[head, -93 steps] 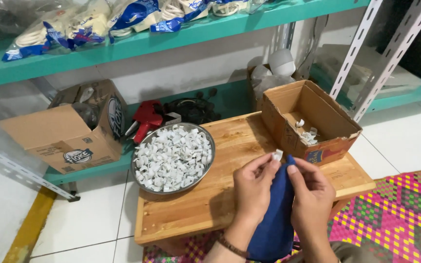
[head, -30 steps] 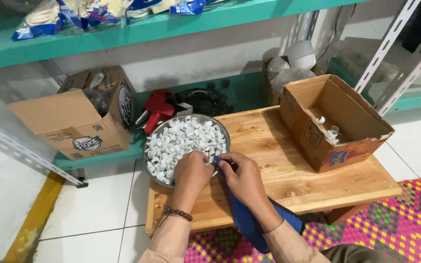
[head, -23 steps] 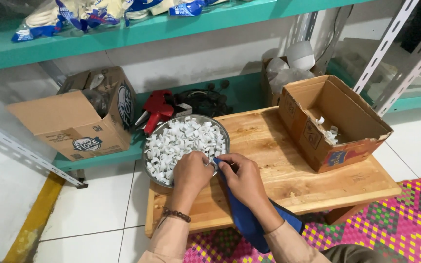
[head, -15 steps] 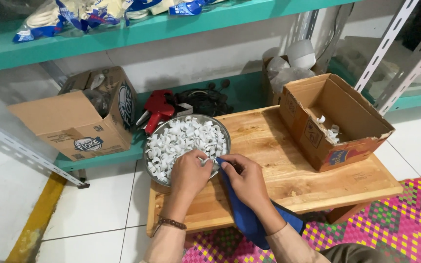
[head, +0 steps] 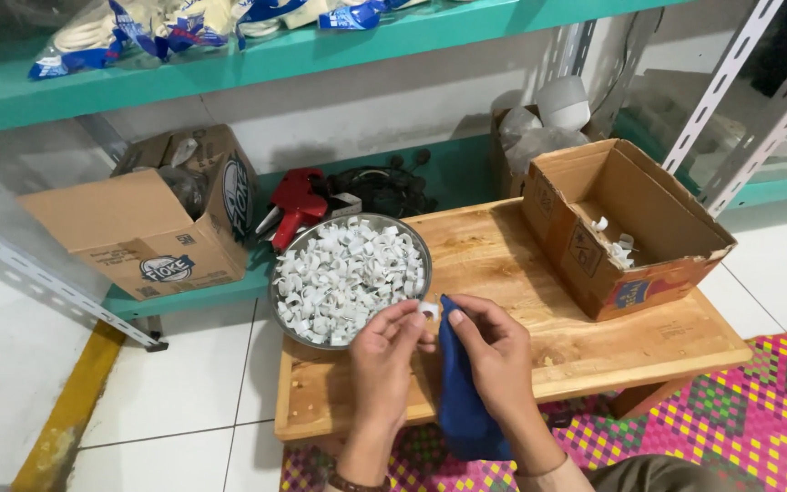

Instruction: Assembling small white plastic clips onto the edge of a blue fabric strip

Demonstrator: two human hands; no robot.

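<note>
Far to my left, a cardboard box (head: 138, 228) sits on the low teal shelf (head: 229, 282), with a red tool (head: 295, 205) beside it. Next comes the round metal bowl (head: 350, 278) heaped with small white clips, standing at the left end of the wooden bench (head: 594, 337) with its rim near the bench's back edge. My left hand (head: 384, 351) hovers just in front of the bowl's near rim, fingertips pinched on one white clip (head: 428, 311). My right hand (head: 494, 351) sits close beside it, thumb and fingers closed on the top edge of a blue cloth pouch (head: 462, 392), which hangs down past the bench's front edge. Bare wood lies open between my hands and the open cardboard box (head: 621, 228) at the right end, which overhangs the back edge slightly. A woven mat (head: 758, 410) covers the floor on the right.
</note>
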